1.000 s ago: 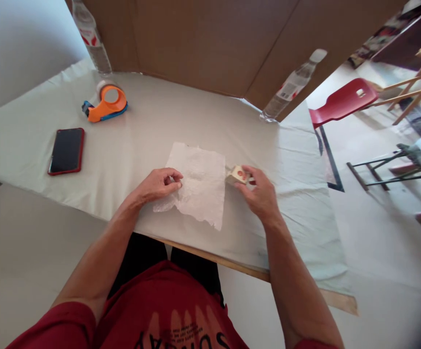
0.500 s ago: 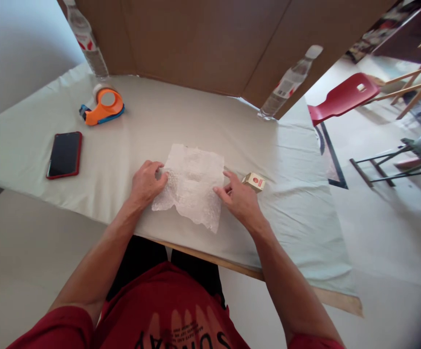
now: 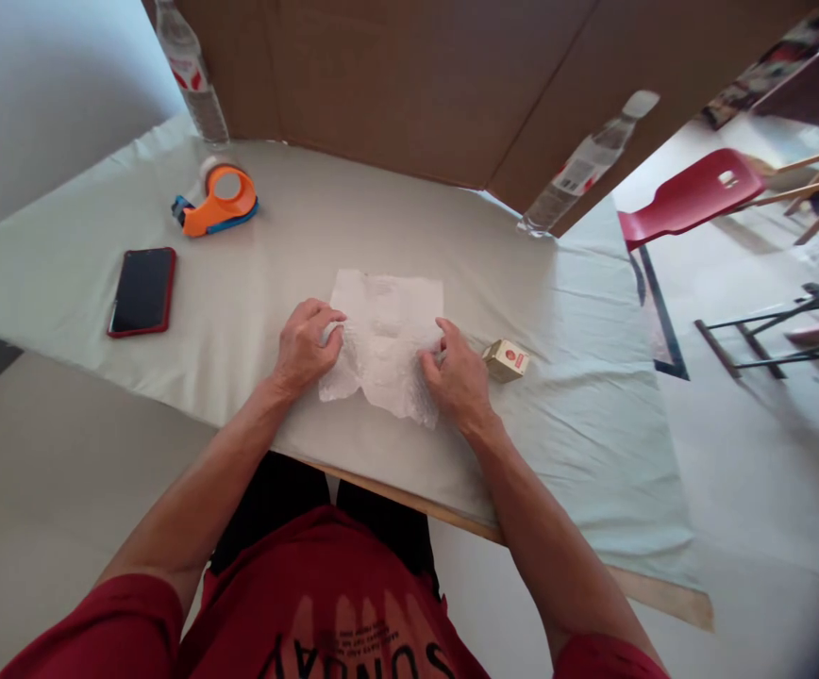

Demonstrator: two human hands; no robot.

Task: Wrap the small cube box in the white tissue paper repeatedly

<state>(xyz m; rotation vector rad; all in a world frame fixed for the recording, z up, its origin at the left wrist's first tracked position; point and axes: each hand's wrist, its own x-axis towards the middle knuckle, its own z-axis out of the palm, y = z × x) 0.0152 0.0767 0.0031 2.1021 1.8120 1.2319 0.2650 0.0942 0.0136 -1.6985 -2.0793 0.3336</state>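
Note:
A sheet of clear bubble wrap [image 3: 385, 349] lies in front of me on the cloth-covered table, wrinkled, its near edge uneven. My left hand [image 3: 309, 347] grips its left edge with thumb and fingers curled in. On the opposite side, my right hand [image 3: 458, 372] has the right edge between thumb and fingers. The sheet's middle is bunched up a little between the two hands. Just right of my right hand sits a small cream and gold box [image 3: 507, 360] with a red mark on it, apart from the fingers.
An orange and blue tape dispenser [image 3: 222, 200] and a red-cased phone [image 3: 142, 291] lie on the left. Two water bottles [image 3: 193, 80] [image 3: 586, 170] stand against a tall cardboard panel [image 3: 409, 90] at the back. A red chair [image 3: 693, 196] is beyond the table's right side.
Both hands have drawn closer together, the left one moving right along the sheet's side. The bubble wrap is now more bunched and its near edge has pulled up. The view has shifted slightly.

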